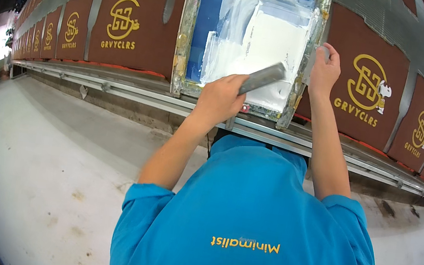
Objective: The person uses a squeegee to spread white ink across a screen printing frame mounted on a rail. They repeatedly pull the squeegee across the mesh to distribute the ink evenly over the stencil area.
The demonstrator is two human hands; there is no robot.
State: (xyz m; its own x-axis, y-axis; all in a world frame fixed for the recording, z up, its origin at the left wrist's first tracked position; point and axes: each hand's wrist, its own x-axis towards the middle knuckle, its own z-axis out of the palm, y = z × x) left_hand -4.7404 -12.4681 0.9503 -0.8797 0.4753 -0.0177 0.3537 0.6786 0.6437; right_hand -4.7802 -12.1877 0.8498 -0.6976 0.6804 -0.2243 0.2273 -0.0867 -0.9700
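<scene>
My left hand [219, 101] is closed around one end of a grey bar-shaped squeegee [265, 78]. The squeegee slants up to the right over the lower part of a screen-printing frame [185, 35]. Thick white ink [276, 32] covers much of the blue mesh [210, 17] inside that frame. Beside the frame's right rail, my right hand [324, 75] has its fingers curled in. A small grey piece shows at its fingertips; whether it belongs to the frame I cannot tell.
Brown fabric panels [158, 15] with yellow prints line the long grey table on both sides of the frame. A metal rail [146, 98] runs along the table's near edge, right before my body. Pale floor [54, 164] lies behind and to the left.
</scene>
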